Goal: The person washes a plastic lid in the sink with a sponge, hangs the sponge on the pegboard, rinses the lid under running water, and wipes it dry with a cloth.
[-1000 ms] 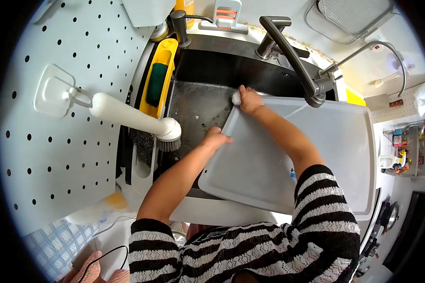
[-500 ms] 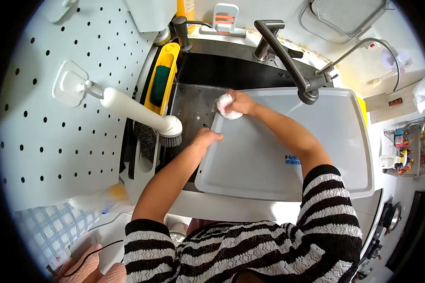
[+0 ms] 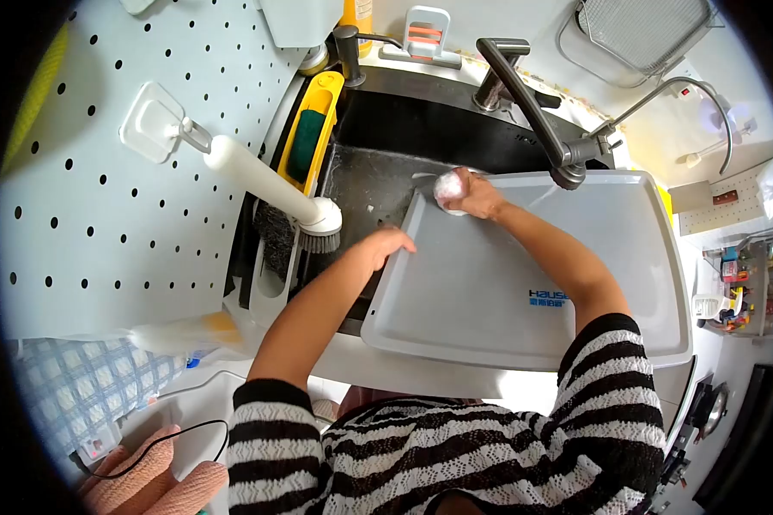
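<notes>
A large grey tray (image 3: 481,283) with a raised rim and blue lettering lies across the sink, its left end over the basin. My left hand (image 3: 386,247) grips the tray's left edge, thumb on the upper face and the other fingers mostly hidden beneath. In my right hand (image 3: 479,197) is a bunched white and pinkish cloth (image 3: 449,190), pressed to the tray's surface near its far left corner.
The dark sink (image 3: 365,184) has a faucet (image 3: 532,103) reaching over the tray. Left of it are a yellow holder (image 3: 324,90) with a green sponge (image 3: 306,144), and a white-handled brush (image 3: 266,184) hanging from a pegboard (image 3: 86,215). A soap dispenser (image 3: 349,56) stands behind.
My right hand has slid the cloth a little to the right, away from the tray's left edge. My left hand stays at that edge. The view has shifted slightly.
</notes>
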`<state>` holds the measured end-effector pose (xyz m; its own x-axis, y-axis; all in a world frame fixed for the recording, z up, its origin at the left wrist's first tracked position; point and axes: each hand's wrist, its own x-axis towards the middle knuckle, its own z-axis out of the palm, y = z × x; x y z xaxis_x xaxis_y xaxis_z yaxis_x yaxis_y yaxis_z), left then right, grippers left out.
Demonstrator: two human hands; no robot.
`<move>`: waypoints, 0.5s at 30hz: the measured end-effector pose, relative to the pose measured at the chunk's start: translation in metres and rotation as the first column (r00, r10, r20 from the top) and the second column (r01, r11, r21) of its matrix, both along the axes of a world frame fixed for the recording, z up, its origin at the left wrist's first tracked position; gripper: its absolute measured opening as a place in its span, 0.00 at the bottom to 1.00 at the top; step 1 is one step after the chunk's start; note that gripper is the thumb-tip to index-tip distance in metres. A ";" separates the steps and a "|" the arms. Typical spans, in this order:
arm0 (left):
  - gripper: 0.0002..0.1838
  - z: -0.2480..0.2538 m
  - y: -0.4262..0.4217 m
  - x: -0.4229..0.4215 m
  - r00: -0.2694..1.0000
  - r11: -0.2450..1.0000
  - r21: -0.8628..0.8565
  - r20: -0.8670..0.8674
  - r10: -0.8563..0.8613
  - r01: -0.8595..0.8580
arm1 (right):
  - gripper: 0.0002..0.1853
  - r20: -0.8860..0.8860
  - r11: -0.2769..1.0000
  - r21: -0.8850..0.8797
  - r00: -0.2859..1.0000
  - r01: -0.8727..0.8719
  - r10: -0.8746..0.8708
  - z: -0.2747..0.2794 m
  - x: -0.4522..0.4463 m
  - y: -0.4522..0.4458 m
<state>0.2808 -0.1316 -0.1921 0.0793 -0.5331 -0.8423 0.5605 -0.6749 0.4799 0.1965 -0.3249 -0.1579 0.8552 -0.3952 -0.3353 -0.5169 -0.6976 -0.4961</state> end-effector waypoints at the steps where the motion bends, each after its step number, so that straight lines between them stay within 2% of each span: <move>1: 0.17 0.002 -0.004 0.005 1.000 1.000 -0.028 0.012 -0.007 0.007 | 0.39 0.001 1.000 0.000 1.000 -0.001 0.001 -0.002 0.001 0.000; 3: 0.16 -0.008 -0.016 0.007 0.999 0.998 -0.035 0.007 0.051 -0.051 | 0.37 0.047 0.988 0.121 0.995 -0.097 0.092 -0.004 0.005 0.000; 4: 0.16 -0.016 -0.019 0.005 0.990 0.990 -0.061 0.051 0.129 -0.125 | 0.37 0.100 0.948 0.297 0.991 -0.112 0.086 -0.017 0.006 -0.004; 5: 0.15 -0.028 -0.025 0.008 0.974 0.976 -0.099 0.095 0.205 -0.196 | 0.37 0.104 0.952 0.287 0.991 -0.111 0.084 -0.011 0.009 -0.001; 6: 0.19 -0.047 -0.029 0.009 0.985 0.972 -0.170 0.035 0.168 -0.160 | 0.38 0.115 0.949 0.261 0.981 -0.179 0.153 -0.002 0.010 0.008; 7: 0.19 -0.067 -0.030 0.008 0.985 0.972 -0.166 0.020 0.169 -0.164 | 0.39 0.117 0.938 0.246 0.968 -0.246 0.223 -0.001 0.007 0.016; 9: 0.20 -0.066 -0.030 0.012 0.962 0.981 -0.175 0.240 0.129 -0.087 | 0.38 0.163 0.934 0.201 0.950 -0.297 0.267 -0.008 0.016 0.022; 10: 0.20 -0.064 -0.027 0.011 0.962 0.981 -0.169 0.241 0.131 -0.091 | 0.36 0.140 0.948 0.140 0.954 -0.285 0.266 -0.011 0.020 0.025; 11: 0.20 -0.041 -0.022 0.005 0.940 0.972 -0.186 0.282 0.192 -0.143 | 0.34 0.116 0.959 0.077 0.958 -0.271 0.262 -0.008 0.024 0.029; 12: 0.19 -0.030 -0.019 -0.001 0.913 0.960 -0.207 0.320 0.251 -0.191 | 0.34 0.116 0.959 0.082 0.959 -0.270 0.260 -0.013 0.028 0.030; 13: 0.19 -0.039 -0.020 -0.004 0.913 0.959 -0.206 0.320 0.252 -0.192 | 0.32 0.107 0.967 0.012 0.962 -0.253 0.250 -0.021 0.034 0.028; 14: 0.18 -0.055 -0.022 -0.003 0.897 0.969 -0.214 0.393 0.202 -0.125 | 0.30 0.104 0.969 -0.063 0.965 -0.237 0.242 -0.029 0.041 0.024; 15: 0.17 -0.056 -0.022 -0.001 0.872 0.976 -0.212 0.466 0.150 -0.054 | 0.30 0.111 0.969 -0.064 0.963 -0.238 0.244 -0.037 0.045 0.022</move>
